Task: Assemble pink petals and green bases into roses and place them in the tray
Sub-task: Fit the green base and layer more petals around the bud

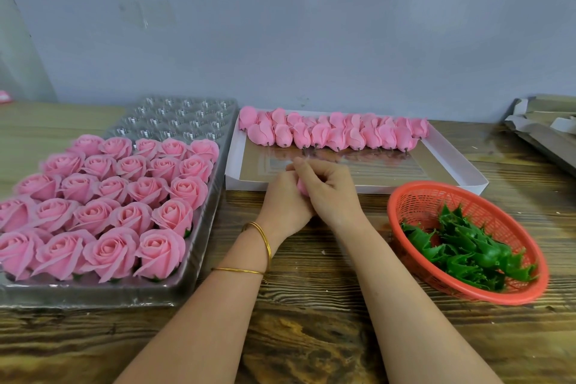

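Bud of soft pink petals [301,188] sits clasped between left hand [282,201] and right hand [332,188]; spiky green plastic bases [467,243] lie rightward, nearer the right hand.

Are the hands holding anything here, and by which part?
Left hand and right hand together grip one pink petal bud; only a sliver shows between them, so the gripped part cannot be told.

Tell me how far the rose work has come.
Done: finished roses fill the near rows of the clear tray. In hand: left hand and right hand grip one pink bud. Remaining: empty far cups, buds in the white box, green bases in the basket.
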The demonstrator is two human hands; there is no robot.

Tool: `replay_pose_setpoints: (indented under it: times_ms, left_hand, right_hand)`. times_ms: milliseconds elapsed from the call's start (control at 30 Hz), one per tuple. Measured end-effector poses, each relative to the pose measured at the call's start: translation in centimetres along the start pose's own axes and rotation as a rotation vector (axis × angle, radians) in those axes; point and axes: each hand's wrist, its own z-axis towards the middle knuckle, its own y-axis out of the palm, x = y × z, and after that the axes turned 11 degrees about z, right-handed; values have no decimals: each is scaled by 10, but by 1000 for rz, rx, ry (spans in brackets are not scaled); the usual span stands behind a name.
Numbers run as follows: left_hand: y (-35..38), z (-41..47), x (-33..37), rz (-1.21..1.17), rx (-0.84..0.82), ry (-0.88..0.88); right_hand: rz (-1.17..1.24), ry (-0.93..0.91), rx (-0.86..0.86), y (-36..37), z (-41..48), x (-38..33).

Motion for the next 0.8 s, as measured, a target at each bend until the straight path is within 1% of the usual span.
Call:
replay_pose_setpoints:
  times_ms: [100, 167, 267, 367, 467, 567, 800]
  left_hand:
    - [1, -2, 1, -6, 30, 9]
    - [2, -1, 1, -16, 73, 21]
    - [3, 0, 1, -14, 93, 14]
    - [3, 2, -1, -21, 107, -8]
    - [3, 3, -2, 2, 70, -12]
    - [2, 2, -2, -70, 41, -36]
    - [3, 0, -2, -255, 63, -51]
  right_hand:
    - [-12, -29, -35, 0, -1, 3]
    - [-17, -7, -64, 1, -3, 2]
    - [-10, 11, -71, 1, -4, 1]
    - [58, 65, -89, 0, -4, -2]
    - [134, 142, -106, -2, -3, -3]
    - [228, 217, -139, -6, -4, -6]
    - [365, 336, -242, -14, -5, -14]
